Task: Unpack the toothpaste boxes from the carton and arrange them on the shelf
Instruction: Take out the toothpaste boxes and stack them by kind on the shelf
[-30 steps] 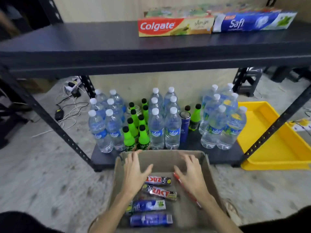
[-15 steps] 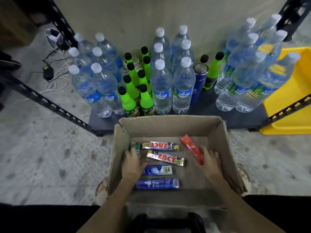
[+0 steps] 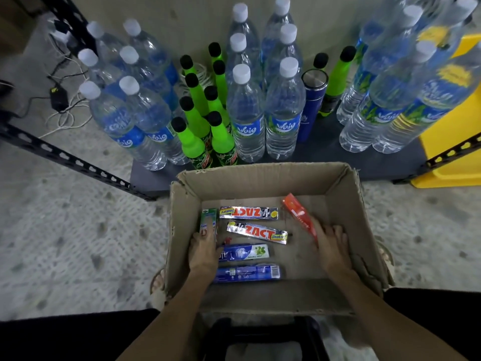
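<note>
An open cardboard carton stands on the floor in front of the shelf unit. Inside lie two silver ZACT toothpaste boxes and two blue Safi boxes. A green box lies along the left wall and a red box sits angled at the right. My left hand closes on the green box's near end, thumb on top. My right hand grips the red box's near end, which it hides.
The bottom shelf board behind the carton holds several clear water bottles, green soda bottles and a blue flask. A yellow tray lies at the right, cables at the left. A black perforated shelf brace slants across the left.
The view has tipped down, so the upper shelf with its toothpaste boxes is out of sight. Both hands dropped from above the carton onto the green and red boxes.
</note>
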The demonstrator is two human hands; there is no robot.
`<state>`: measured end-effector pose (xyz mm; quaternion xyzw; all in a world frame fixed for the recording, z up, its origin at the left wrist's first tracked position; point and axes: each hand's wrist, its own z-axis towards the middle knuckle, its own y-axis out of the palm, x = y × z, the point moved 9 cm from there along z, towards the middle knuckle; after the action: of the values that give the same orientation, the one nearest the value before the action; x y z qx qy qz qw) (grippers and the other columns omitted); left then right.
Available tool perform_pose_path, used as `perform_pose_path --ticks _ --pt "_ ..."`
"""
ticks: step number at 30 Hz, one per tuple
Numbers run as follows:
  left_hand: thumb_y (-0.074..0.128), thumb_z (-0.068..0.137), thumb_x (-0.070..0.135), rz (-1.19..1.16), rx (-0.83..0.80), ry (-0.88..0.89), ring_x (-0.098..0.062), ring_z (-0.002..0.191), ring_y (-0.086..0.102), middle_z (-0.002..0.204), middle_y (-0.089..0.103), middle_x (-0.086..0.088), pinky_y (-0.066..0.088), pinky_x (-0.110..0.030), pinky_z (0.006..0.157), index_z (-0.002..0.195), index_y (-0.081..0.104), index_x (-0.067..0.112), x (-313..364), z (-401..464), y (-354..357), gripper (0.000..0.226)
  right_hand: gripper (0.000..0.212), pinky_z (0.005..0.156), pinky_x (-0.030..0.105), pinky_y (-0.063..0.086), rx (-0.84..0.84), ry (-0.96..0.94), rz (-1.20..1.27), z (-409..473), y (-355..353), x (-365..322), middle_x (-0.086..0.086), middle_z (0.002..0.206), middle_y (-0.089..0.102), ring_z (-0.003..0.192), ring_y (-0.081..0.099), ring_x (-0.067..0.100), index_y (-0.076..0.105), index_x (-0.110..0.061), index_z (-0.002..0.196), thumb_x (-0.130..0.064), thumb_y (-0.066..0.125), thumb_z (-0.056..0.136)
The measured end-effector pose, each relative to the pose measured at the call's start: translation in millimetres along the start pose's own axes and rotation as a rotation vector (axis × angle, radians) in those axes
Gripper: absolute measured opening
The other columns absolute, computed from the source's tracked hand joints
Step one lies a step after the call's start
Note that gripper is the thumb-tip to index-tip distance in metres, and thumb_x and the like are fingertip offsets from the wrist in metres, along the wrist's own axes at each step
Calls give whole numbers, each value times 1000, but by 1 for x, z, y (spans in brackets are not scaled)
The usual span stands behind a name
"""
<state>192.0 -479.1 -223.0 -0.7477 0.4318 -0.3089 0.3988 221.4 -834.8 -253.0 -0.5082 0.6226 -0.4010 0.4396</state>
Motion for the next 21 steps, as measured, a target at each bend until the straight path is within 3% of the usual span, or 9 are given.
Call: perform_pose_path --ticks 4,7,13,16,21 --pt "61 97 44 -135 43 10 -37 108 59 119 51 -17 48 -47 92 158 -1 44 -3 -5 -13 87 87 91 40 37 11 -21 42 4 -3 -2 3 109 66 97 43 28 25 -39 155 -4 65 86" --pt "58 97 48 -214 96 5 -36 101 62 114 53 -15 52 -48 85 156 -2 49 -2 -15 -24 84 69 87 43 39 32 -72 139 1 -13 -9 3 112 66 95 43 29 34 -38 151 -15 62 93" --pt "62 97 31 -319 260 4 -34 109 58 119 57 -15 52 -48 83 158 10 29 1 -49 -45 80 52 87 42 33 119 -62 357 -16 -49 -21 -2 120 65 101 40 24 42 -39 142 -30 61 95" --pt "62 96 33 -353 312 66 -33 111 55 119 60 -14 51 -46 86 156 14 22 4 -60 -61 78 54 85 41 31 172 -70 447 -25 -73 -27 -4 121 65 100 38 22 41 -41 143 -28 62 95" --pt "62 94 42 -414 346 248 -27 104 59 113 64 -6 50 -45 88 153 20 25 27 -78 -97 74 53 87 42 33 220 -141 453 -40 -117 -39 -10 128 61 102 37 20 39 -41 145 -31 60 97"
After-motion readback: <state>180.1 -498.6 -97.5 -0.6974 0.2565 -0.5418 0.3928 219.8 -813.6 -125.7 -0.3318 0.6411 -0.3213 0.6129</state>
